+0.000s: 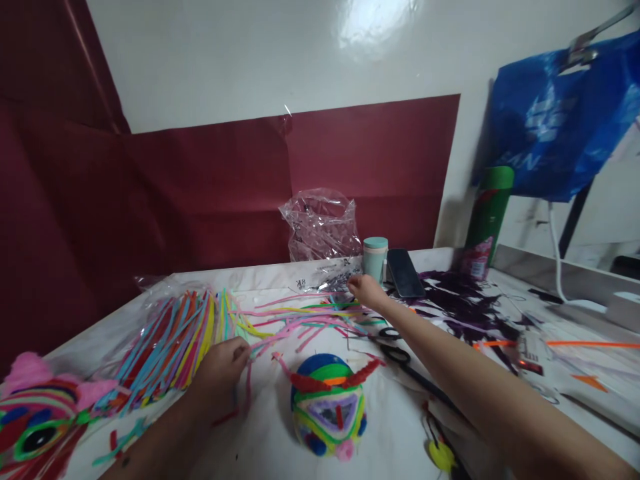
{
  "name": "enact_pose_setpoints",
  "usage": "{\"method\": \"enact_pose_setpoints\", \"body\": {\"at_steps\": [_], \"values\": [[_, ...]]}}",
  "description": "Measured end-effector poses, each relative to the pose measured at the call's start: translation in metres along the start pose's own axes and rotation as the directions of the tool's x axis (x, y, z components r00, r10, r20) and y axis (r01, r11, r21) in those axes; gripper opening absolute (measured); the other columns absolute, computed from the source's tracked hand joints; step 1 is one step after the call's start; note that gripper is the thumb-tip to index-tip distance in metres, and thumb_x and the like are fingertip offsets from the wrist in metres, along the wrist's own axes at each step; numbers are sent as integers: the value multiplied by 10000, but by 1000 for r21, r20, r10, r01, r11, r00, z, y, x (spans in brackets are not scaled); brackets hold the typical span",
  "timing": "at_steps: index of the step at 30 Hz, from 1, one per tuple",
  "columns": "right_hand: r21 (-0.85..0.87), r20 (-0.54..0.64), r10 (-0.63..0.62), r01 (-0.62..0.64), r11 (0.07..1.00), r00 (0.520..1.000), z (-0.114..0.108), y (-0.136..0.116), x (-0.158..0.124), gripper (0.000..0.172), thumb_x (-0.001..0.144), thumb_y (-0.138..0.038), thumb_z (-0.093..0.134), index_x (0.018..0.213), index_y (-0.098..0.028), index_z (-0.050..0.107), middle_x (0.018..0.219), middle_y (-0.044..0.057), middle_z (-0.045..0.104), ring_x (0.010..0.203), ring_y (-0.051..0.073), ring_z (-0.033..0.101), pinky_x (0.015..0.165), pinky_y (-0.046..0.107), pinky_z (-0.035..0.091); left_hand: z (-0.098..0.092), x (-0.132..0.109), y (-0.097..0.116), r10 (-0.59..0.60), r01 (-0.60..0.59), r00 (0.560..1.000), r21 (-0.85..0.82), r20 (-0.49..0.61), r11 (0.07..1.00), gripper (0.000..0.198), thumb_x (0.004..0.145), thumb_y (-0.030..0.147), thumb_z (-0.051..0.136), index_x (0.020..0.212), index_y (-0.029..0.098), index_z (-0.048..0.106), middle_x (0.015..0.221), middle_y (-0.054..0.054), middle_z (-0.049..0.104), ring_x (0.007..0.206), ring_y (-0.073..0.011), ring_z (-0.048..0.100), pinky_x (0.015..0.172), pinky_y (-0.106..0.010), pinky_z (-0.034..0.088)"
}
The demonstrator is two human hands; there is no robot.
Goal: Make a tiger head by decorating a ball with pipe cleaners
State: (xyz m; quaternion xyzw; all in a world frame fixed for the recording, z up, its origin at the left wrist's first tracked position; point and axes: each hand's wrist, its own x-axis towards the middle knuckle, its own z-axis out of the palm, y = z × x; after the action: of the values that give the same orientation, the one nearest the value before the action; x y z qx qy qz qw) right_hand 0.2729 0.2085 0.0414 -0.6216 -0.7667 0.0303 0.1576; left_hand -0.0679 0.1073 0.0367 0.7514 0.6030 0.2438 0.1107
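Observation:
Nearest me in the middle stands a round ball-like mask figure [327, 407], covered in coloured fuzzy strips with red brow-like pieces on top. My left hand [227, 363] is closed beside a spread of loose pink and yellow pipe cleaners [287, 327]; strands lie against its fingertips, and what it grips is unclear. Stretched over the far side of those pipe cleaners, my right hand [365, 291] has its fingers curled, their contents hidden. A large bundle of coloured pipe cleaners [165, 340] in clear plastic lies left of my left hand.
Black scissors [395, 353] lie under my right forearm. Behind are a pale green jar [375, 257], a phone [405, 273] and a clear plastic bag [323, 227]. Dark purple scraps [457, 297] and a green canister [487, 217] are at right; another fuzzy figure [37, 417] sits at left.

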Motion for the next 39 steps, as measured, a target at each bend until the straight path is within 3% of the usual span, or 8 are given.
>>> {"method": "enact_pose_setpoints", "body": {"at_steps": [4,9,13,19,22,26,32,39], "values": [[53,54,-105,102,993,993,14,-12,-8,282,891,-314,535,1118,-150,560,1112,61,590,926,196,602,776,379,518,1,12,-13,-91,83,993,-114,-70,990,264,753,375,429,626,183,558,603,-9,577,613,-179,541,540,-245,374],[46,25,-138,137,990,990,34,-28,-13,272,896,-301,527,1132,-167,554,1159,82,571,971,192,586,824,397,499,6,9,-6,-9,14,995,-49,97,999,238,727,367,488,598,188,578,594,12,588,634,-172,555,557,-236,369],[77,-59,-81,85,993,995,22,-20,0,282,896,-304,527,1140,-164,548,1153,78,573,965,194,589,814,399,504,9,6,3,11,-7,999,-96,37,995,263,783,382,459,660,194,596,655,10,620,674,-171,568,574,-233,380],[175,-129,-10,33,984,992,0,-7,12,268,898,-309,524,1116,-157,559,1110,66,591,921,185,602,781,378,516,13,22,10,-84,57,985,-169,-154,984,263,778,393,471,783,179,623,722,-11,645,697,-183,570,598,-240,400],[224,-172,-11,50,973,985,-2,-6,12,247,897,-316,525,1069,-145,572,1044,54,608,864,167,610,744,357,521,22,25,11,7,-14,998,-113,-57,993,227,778,348,468,735,191,626,701,4,637,681,-171,565,594,-235,388],[297,-223,-67,133,946,973,-2,-6,11,132,852,-249,564,841,-126,613,718,-12,596,644,112,553,604,246,450,30,23,10,124,-120,985,-42,117,992,226,759,343,499,675,185,636,692,-7,623,685,-176,566,623,-250,394],[358,-288,-162,263,896,944,-1,-8,10,177,804,-211,521,665,-136,600,553,-33,484,545,97,411,523,212,303,21,25,18,64,-71,997,-140,-52,988,267,801,375,460,769,191,652,795,-19,664,757,-186,594,664,-249,433],[362,-253,-254,335,870,933,5,-10,7,255,808,-248,526,589,-136,594,520,-19,519,529,102,431,516,214,310,23,20,22,87,-87,996,-128,-5,988,256,813,359,461,758,195,649,783,-12,664,747,-177,602,667,-245,443]]}}
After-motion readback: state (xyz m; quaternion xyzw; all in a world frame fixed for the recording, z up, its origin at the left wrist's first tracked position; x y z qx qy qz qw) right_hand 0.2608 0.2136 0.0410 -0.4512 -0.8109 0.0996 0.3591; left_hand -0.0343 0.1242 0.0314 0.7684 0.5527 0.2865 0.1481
